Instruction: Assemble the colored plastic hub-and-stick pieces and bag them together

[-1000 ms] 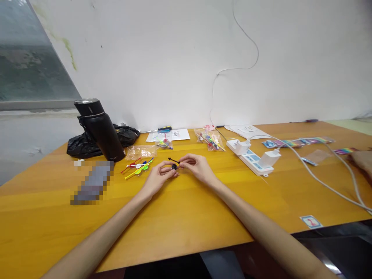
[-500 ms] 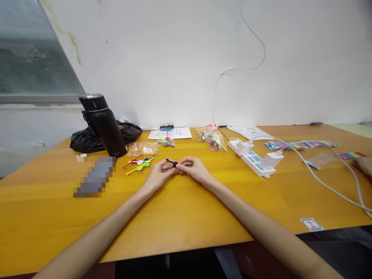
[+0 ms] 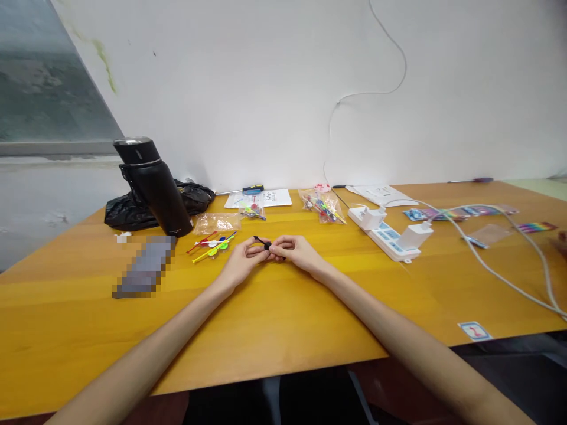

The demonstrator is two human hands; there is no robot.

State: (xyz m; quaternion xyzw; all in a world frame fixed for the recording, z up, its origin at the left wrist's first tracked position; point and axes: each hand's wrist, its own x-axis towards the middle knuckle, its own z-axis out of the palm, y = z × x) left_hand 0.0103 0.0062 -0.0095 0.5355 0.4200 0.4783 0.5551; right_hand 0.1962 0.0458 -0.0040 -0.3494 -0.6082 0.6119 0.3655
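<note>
My left hand (image 3: 243, 261) and my right hand (image 3: 296, 251) meet over the middle of the orange table (image 3: 283, 319), fingertips pinched together. Both hold a small black plastic pointer piece (image 3: 264, 243) with a round hub and a thin arm that sticks out up and to the left. Just left of my left hand lies a loose bunch of coloured plastic pointers (image 3: 212, 245) in red, yellow, green, blue and white.
A black flask (image 3: 153, 186) stands at the back left before a black bag (image 3: 133, 212). Clear bags of coloured parts (image 3: 325, 208), papers (image 3: 266, 198), a white power strip (image 3: 387, 235) with chargers and cables lie behind. Another person's hand (image 3: 561, 242) shows at the right edge.
My hands have closed in on each other around the black piece, and its thin arm has turned to point further left. The other person's hand has drawn back toward the right edge.
</note>
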